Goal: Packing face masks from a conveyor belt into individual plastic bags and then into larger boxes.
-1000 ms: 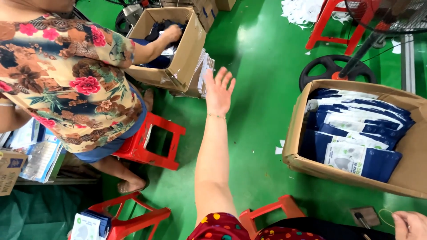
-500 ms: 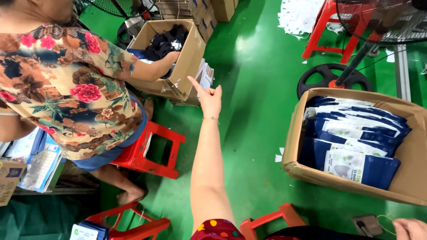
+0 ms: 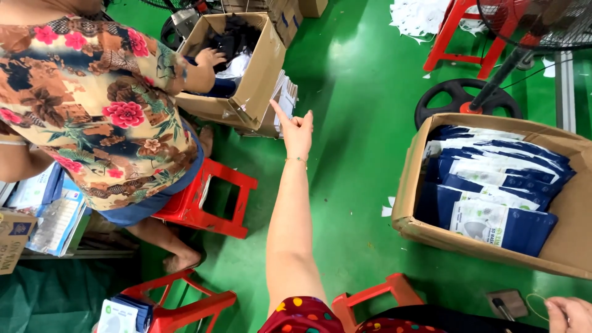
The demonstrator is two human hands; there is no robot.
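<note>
Cardboard box [image 3: 246, 68] edge lies just beyond the pointing, empty left hand [image 3: 298, 131]; stretching further risks knocking the white packets [image 3: 285, 102] stacked beside it.

1. Three open brown cardboard boxes: one of dark-blue flat pouches [image 3: 493, 191], a second with dark cloth [image 3: 246, 68] well to its left across the green floor, and a third, only partly seen [image 3: 12, 237], farther left still.
2. Five red plastic stools: one [image 3: 209, 200] between the two big boxes, two near the bottom edge [image 3: 179, 302] [image 3: 370, 299], one [image 3: 456, 31] above the pouch box, and one mostly hidden beside it.
3. One black round fan base [image 3: 459, 98] just above the pouch box.
4. Two people's hands besides: one pointing left hand [image 3: 297, 132], one co-worker's hand [image 3: 213, 57] inside the cloth box.
</note>
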